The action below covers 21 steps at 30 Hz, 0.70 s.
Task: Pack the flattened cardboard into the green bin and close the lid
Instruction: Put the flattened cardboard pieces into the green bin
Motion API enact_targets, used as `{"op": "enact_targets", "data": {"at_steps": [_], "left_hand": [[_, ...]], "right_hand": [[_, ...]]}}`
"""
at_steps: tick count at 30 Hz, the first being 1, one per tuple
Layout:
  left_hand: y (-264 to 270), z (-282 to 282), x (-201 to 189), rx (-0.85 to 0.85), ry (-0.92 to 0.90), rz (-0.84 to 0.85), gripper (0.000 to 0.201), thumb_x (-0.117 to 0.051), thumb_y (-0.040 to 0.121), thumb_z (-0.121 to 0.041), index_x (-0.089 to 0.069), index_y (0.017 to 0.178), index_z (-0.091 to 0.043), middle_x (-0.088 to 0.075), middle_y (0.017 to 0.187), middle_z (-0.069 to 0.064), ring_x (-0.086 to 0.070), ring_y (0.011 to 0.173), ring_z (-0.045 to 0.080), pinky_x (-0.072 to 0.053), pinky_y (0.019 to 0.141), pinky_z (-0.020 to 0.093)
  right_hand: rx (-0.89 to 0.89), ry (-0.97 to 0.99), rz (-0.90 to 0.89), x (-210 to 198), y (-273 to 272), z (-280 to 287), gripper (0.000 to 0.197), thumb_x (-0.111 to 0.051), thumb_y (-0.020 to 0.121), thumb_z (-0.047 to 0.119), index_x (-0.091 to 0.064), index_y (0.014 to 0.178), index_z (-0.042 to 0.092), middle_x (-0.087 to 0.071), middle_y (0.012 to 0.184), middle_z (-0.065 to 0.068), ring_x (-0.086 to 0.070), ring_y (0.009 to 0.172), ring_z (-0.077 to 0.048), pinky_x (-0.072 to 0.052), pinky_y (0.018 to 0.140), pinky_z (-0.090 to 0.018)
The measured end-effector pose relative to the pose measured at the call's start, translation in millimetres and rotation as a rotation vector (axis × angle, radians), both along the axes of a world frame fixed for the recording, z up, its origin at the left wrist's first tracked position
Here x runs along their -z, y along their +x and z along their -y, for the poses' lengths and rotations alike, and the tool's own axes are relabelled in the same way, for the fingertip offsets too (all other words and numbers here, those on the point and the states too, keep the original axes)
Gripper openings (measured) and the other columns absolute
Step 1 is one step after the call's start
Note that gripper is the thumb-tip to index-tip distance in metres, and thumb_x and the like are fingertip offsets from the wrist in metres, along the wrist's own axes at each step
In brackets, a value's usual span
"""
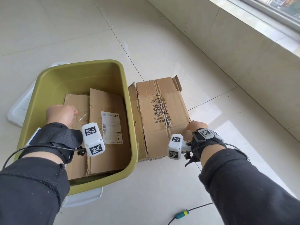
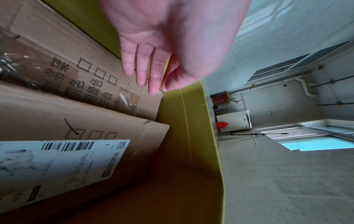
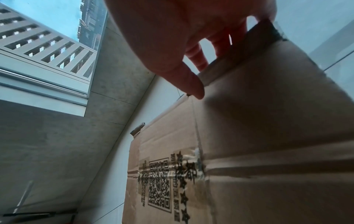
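Cardboard half packed: flat brown sheets [image 1: 103, 127] lie inside the olive-green plastic bin [image 1: 129, 111].
Left hand [image 1: 60, 115] hovers there, fingers straight and empty; right hand [image 1: 194, 127] pinches the QR-printed flattened brown carton [image 1: 162, 114] beside it; the white barcode label [image 1: 111, 127] reads "15".

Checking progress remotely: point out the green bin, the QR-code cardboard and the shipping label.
green bin [image 1: 129, 120], head view, right rim.
QR-code cardboard [image 1: 160, 135], head view, lower panel.
shipping label [image 1: 112, 127], head view, label centre.
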<state>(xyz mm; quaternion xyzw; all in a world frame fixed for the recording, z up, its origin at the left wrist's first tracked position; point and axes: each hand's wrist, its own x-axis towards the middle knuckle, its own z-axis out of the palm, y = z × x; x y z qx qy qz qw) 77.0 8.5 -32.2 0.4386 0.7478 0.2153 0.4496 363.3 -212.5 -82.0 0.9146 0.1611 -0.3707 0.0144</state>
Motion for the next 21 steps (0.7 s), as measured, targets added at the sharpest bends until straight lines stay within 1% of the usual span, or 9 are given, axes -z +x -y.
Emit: {"op": "enact_targets", "data": {"at_steps": [2, 5, 8, 11, 14, 16, 17, 19, 21], "left_hand": [[0.4, 2.1, 1.8, 0.003, 0.013, -0.005, 0.029, -0.047, 0.093, -0.002, -0.051, 0.067, -0.016, -0.06, 0.071, 0.0, -0.059, 0.094, 0.019, -0.046, 0.094, 0.036], [1.1, 5.2, 2.0, 0.003, 0.024, -0.009, 0.029, -0.049, 0.092, -0.001, -0.051, 0.066, -0.015, -0.058, 0.076, 0.003, -0.057, 0.098, 0.022, -0.047, 0.093, 0.037], [1.0, 5.2, 2.4, 0.007, 0.032, -0.004, 0.028, -0.05, 0.091, -0.002, -0.052, 0.067, -0.015, -0.063, 0.063, -0.001, -0.059, 0.093, 0.021, -0.05, 0.082, 0.034], [-0.2, 7.4, 0.3, 0.005, 0.044, 0.007, 0.023, -0.05, 0.091, -0.002, -0.056, 0.072, -0.013, -0.06, 0.074, 0.0, -0.058, 0.078, 0.018, -0.05, 0.076, 0.03], [-1.6, 6.6, 0.4, -0.001, 0.032, 0.016, 0.026, -0.048, 0.091, -0.002, -0.054, 0.069, -0.014, -0.064, 0.072, 0.002, -0.058, 0.082, 0.021, -0.049, 0.081, 0.034], [-3.3, 4.9, 0.8, -0.007, 0.018, 0.026, 0.03, -0.047, 0.092, -0.001, -0.052, 0.066, -0.016, -0.064, 0.05, -0.002, -0.056, 0.072, 0.018, -0.047, 0.069, 0.029], [-3.9, 4.4, 0.1, -0.01, 0.018, 0.029, 0.03, -0.047, 0.092, -0.001, -0.052, 0.066, -0.016, -0.065, 0.051, -0.001, -0.055, 0.069, 0.017, -0.044, 0.064, 0.027], [-4.8, 5.2, -2.0, -0.001, 0.021, 0.04, 0.029, -0.047, 0.092, 0.0, -0.052, 0.066, -0.014, -0.065, 0.076, 0.007, -0.057, 0.078, 0.022, -0.043, 0.063, 0.028], [-5.6, 5.0, -3.7, 0.01, 0.024, 0.046, 0.022, -0.047, 0.092, -0.001, -0.057, 0.074, -0.009, -0.061, 0.083, 0.009, -0.057, 0.084, 0.024, -0.045, 0.067, 0.03]], "right_hand": [[0.074, 0.06, -0.019, -8.0, -1.9, 1.9, 0.04, -0.041, 0.099, 0.024, -0.047, 0.133, 0.003, -0.057, 0.132, -0.014, -0.055, 0.12, -0.029, -0.043, 0.091, -0.03], [0.283, 0.208, -0.161, -11.1, -3.9, 4.4, 0.048, -0.053, 0.094, 0.031, -0.048, 0.129, -0.001, -0.059, 0.121, -0.019, -0.057, 0.116, -0.033, -0.045, 0.102, -0.038], [0.292, 0.208, -0.174, -10.7, -1.6, 9.2, 0.053, -0.049, 0.095, 0.039, -0.049, 0.13, -0.001, -0.058, 0.112, -0.015, -0.058, 0.111, -0.029, -0.046, 0.101, -0.038], [0.335, 0.264, -0.173, -13.5, 2.2, 10.9, 0.05, -0.049, 0.096, 0.034, -0.05, 0.132, 0.0, -0.059, 0.124, -0.017, -0.058, 0.107, -0.025, -0.051, 0.088, -0.034], [0.366, 0.269, -0.141, -17.8, 3.6, 11.1, 0.05, -0.052, 0.094, 0.036, -0.053, 0.128, 0.0, -0.06, 0.106, -0.014, -0.06, 0.111, -0.031, -0.048, 0.098, -0.037], [0.404, 0.3, -0.143, -17.6, 5.1, 10.0, 0.047, -0.057, 0.092, 0.035, -0.055, 0.124, 0.0, -0.062, 0.094, -0.012, -0.062, 0.102, -0.03, -0.049, 0.094, -0.035], [0.451, 0.326, -0.147, -18.4, 5.2, 10.0, 0.045, -0.061, 0.09, 0.033, -0.057, 0.121, 0.0, -0.06, 0.085, -0.01, -0.061, 0.095, -0.029, -0.05, 0.088, -0.034], [0.537, 0.365, -0.153, -22.5, 7.0, 9.5, 0.041, -0.069, 0.084, 0.027, -0.06, 0.115, 0.001, -0.053, 0.073, -0.008, -0.057, 0.086, -0.027, -0.048, 0.079, -0.034], [0.56, 0.379, -0.144, -25.7, 10.0, 10.6, 0.035, -0.071, 0.082, 0.024, -0.06, 0.106, 0.002, -0.052, 0.073, -0.009, -0.057, 0.088, -0.029, -0.051, 0.086, -0.037]]}}
